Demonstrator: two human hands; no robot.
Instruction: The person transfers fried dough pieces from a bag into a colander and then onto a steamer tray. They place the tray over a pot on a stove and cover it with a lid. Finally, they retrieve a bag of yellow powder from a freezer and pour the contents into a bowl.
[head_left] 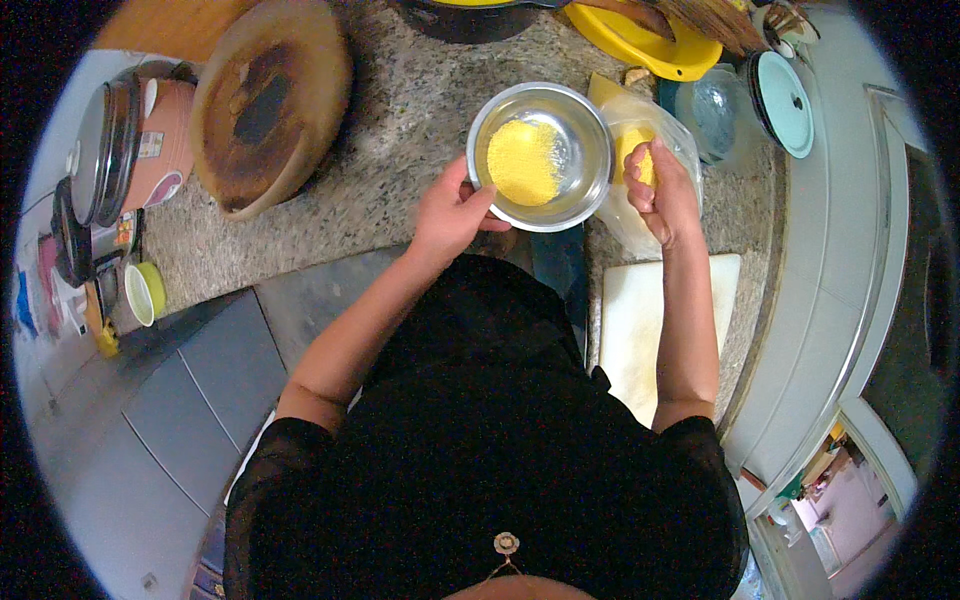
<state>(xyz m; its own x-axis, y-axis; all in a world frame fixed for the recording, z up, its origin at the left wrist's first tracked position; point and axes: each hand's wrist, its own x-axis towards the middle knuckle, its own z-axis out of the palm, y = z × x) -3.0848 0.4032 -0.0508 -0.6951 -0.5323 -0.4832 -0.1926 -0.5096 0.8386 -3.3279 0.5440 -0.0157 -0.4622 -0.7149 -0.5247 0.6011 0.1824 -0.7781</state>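
My left hand (452, 213) grips a shiny metal bowl (592, 158) by its lower left rim, thumb over the edge. Fine yellow grain (525, 163) covers the left part of the bowl's bottom. To the right of the bowl, a clear plastic bag (628, 222) with more of the yellow grain rests on the counter. Over the bag's opening, my right hand (662, 195) is closed with fingers curled, and yellow grain shows at its fingers. How much the right hand holds is hidden.
A white cutting board (640, 335) lies below my right forearm. A large worn round clay pan (270, 110) leans at the left, near a pink pot (160, 140) and a green cup (145, 293). A yellow basin (650, 45) and a glass container (712, 115) stand at the far right.
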